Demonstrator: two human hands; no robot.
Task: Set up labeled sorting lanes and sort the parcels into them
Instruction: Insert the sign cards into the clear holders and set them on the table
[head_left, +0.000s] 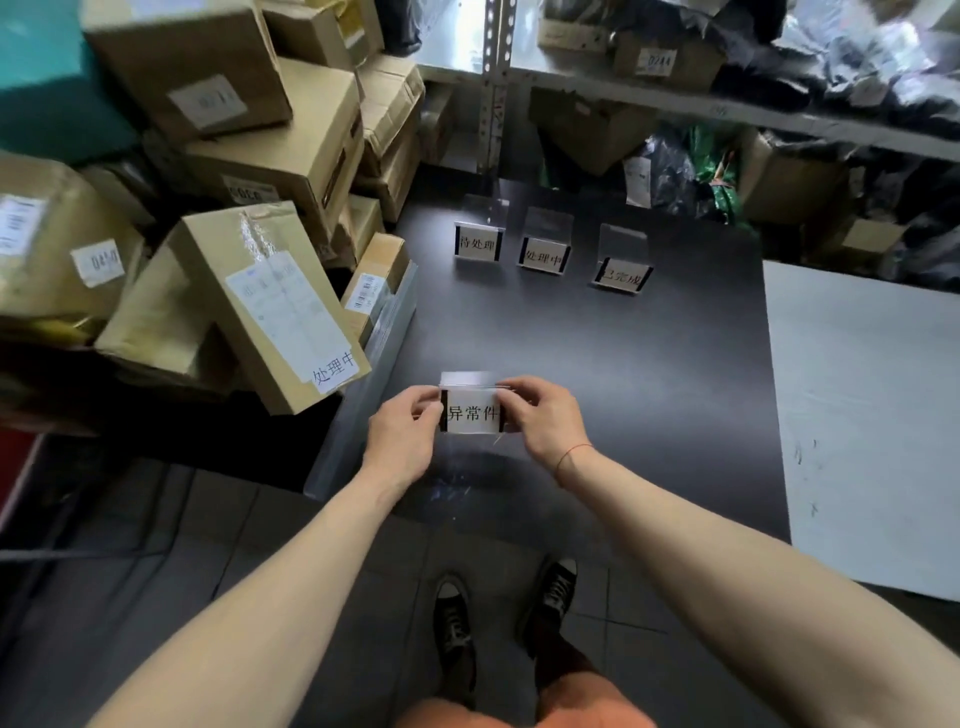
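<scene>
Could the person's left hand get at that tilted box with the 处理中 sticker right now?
Probably not at once: the left hand and right hand both pinch the sign holder. The box lies close on the left, with nothing between, so once freed, likely yes.

Metal shelving (491, 88), white board (862, 415) on the right, black sneakers (454, 623) on tiled floor (156, 545)

Matt dark tabletop (649, 364), clear glossy, probably acrylic, sign holders (544, 244), taped brown cardboard boxes (249, 291).
</scene>
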